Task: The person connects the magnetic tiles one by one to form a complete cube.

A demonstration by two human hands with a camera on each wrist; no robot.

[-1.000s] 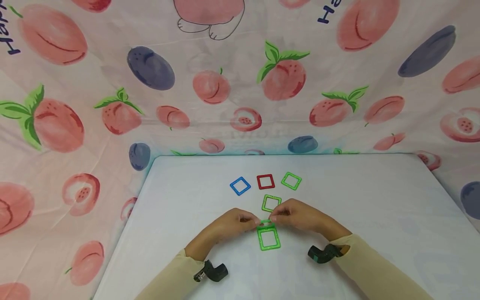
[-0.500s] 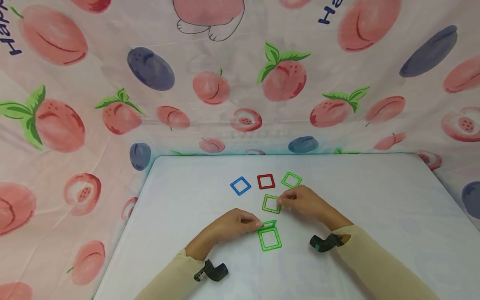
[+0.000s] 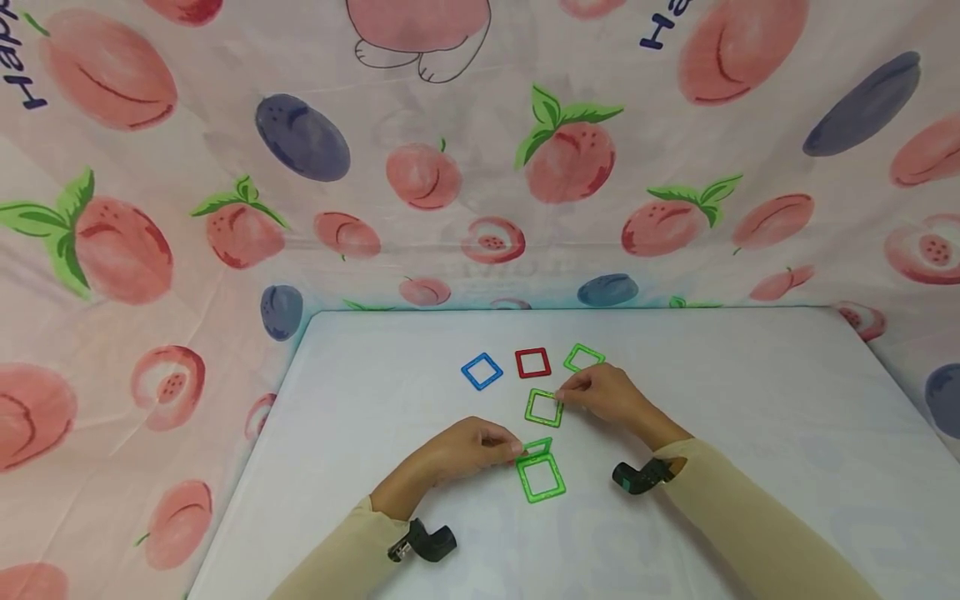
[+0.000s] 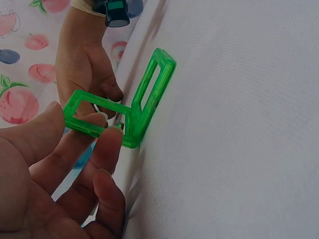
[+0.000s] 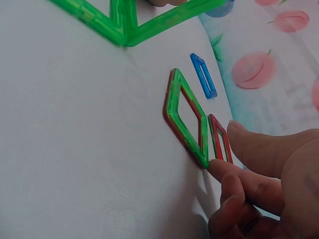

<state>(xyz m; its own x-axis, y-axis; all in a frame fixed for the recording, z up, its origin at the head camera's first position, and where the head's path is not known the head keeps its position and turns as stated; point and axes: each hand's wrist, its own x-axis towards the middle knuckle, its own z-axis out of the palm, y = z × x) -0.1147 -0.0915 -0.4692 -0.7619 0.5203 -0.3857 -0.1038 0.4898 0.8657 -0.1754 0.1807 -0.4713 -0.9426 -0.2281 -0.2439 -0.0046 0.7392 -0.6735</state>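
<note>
My left hand (image 3: 472,450) pinches a green square magnetic tile (image 4: 72,105), an open frame tilted up from the table. Its lower edge meets a second green tile (image 3: 547,497) lying flat in front, so the two form a V in the left wrist view. Farther back, my right hand (image 3: 606,396) has its index fingertip at the corner of another green tile (image 3: 529,407). A red layer shows beneath that green one (image 5: 174,94) in the right wrist view. The right thumb stands apart from the tile, and the other fingers are bent.
Behind lie a blue tile (image 3: 491,382), a red tile (image 3: 518,364) and another green tile (image 3: 572,354), partly covered by my right hand. The white table (image 3: 360,375) ends at a fruit-printed cloth (image 3: 450,275). Small black cameras sit on both wrists.
My right hand has left the tilted green tile and moved back to the corner of the middle green tile. The left hand has stayed in place, holding its tile.
</note>
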